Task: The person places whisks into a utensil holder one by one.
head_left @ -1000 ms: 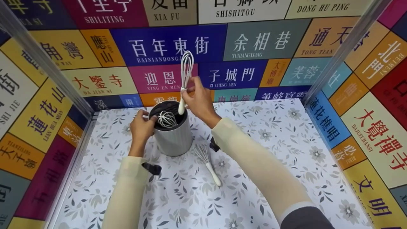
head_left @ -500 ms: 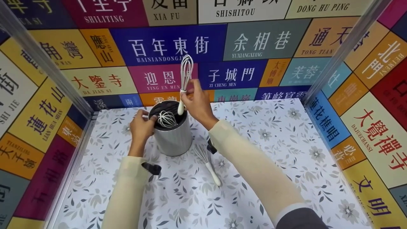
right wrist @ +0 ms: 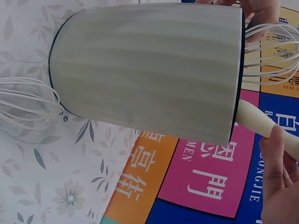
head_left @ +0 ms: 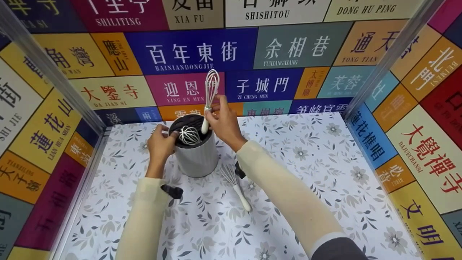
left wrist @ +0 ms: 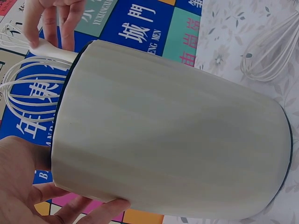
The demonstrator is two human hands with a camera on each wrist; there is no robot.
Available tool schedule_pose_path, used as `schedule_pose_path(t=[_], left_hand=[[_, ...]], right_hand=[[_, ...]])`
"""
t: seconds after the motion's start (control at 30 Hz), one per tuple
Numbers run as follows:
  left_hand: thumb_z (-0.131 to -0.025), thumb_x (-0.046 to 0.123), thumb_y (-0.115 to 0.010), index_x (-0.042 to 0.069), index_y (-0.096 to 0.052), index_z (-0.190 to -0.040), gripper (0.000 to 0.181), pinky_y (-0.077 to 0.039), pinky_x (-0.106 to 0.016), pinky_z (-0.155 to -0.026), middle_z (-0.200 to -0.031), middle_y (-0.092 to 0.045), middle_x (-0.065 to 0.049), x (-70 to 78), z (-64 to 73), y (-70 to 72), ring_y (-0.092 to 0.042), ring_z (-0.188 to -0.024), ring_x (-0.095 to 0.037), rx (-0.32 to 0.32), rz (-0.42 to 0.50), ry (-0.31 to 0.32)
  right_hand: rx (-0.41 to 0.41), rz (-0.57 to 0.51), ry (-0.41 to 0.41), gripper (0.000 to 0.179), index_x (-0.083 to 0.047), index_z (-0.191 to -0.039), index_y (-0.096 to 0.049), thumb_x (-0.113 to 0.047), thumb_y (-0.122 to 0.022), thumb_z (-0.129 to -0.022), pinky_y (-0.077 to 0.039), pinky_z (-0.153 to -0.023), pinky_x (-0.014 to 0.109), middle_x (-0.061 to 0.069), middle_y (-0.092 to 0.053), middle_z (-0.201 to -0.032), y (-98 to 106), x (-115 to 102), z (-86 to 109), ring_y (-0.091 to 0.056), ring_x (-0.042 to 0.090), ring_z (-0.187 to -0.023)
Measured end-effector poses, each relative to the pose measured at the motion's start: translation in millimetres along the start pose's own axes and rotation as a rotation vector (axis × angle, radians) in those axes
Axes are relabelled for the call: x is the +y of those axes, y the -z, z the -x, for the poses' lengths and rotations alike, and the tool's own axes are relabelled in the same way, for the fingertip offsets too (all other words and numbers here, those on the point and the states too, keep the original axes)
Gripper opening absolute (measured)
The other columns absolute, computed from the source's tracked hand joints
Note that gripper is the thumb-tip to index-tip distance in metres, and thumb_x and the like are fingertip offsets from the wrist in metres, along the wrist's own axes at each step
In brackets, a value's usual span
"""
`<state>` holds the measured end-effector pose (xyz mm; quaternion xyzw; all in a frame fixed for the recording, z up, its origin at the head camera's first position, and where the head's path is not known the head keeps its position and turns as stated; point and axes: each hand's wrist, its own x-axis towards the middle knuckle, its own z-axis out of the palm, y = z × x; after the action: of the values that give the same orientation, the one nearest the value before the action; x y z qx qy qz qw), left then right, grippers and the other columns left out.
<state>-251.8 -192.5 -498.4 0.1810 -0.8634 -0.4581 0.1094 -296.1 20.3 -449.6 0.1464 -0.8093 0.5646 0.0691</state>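
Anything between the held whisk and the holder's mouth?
Nothing visible: the held whisk has its handle end at the top of the holder, right side. The second whisk stands left of it; the left hand is at the left rim. Deeper inside is hidden.

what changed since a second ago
The right hand lowered its white wire whisk, handle down, toward the pale grey cylindrical canister. Nothing was grasped or released. The left hand gripping the canister, the white whisk inside and the white-handled wire whisk lying nearby stayed put.
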Motion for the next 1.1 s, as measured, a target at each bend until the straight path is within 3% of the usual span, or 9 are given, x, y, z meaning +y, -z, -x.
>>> schedule_pose_path(t=[0.37, 0.6, 0.77, 1.1], left_hand=[[-0.093, 0.028, -0.069, 0.007, -0.06, -0.113, 0.03, -0.056, -0.026, -0.043, -0.091, -0.067, -0.014, -0.3, 0.4, 0.2, -0.061, -0.062, -0.021, -0.004, 0.009, 0.006], [-0.093, 0.027, -0.069, 0.007, -0.059, -0.113, 0.03, -0.055, -0.025, -0.042, -0.091, -0.068, -0.015, -0.5, -0.9, -0.2, -0.058, -0.05, -0.013, -0.014, 0.015, 0.006], [-0.093, 0.027, -0.069, 0.007, -0.059, -0.113, 0.031, -0.056, -0.026, -0.042, -0.092, -0.069, -0.015, -0.8, -0.6, 0.5, -0.058, -0.05, -0.012, -0.013, 0.019, 0.005], [-0.092, 0.028, -0.069, 0.007, -0.061, -0.112, 0.031, -0.053, -0.024, -0.04, -0.088, -0.07, -0.014, -1.3, -1.2, -0.3, -0.058, -0.053, -0.015, 0.008, 0.001, -0.018]], right_hand=[[0.001, 0.042, 0.01, 0.045, -0.018, -0.137, -0.046, -0.019, -0.067, -0.097, -0.062, -0.058, 0.025, 0.007, -0.072, -0.101, -7, 7, 5.6, -0.073, 0.017, -0.081], [-0.002, 0.069, 0.042, 0.05, -0.015, -0.136, -0.045, -0.02, -0.071, -0.094, -0.063, -0.067, 0.026, 0.008, -0.072, -0.103, -9, 11, 7.5, -0.074, 0.018, -0.087], [0.004, 0.06, 0.052, 0.05, -0.013, -0.136, -0.045, -0.018, -0.07, -0.093, -0.063, -0.072, 0.025, 0.007, -0.072, -0.104, -10, 14, 9.2, -0.075, 0.017, -0.086], [-0.022, 0.05, 0.042, 0.046, -0.01, -0.132, -0.05, -0.013, -0.069, -0.09, -0.062, -0.062, 0.027, 0.008, -0.071, -0.101, -10, 17, 11.9, -0.074, 0.02, -0.084]])
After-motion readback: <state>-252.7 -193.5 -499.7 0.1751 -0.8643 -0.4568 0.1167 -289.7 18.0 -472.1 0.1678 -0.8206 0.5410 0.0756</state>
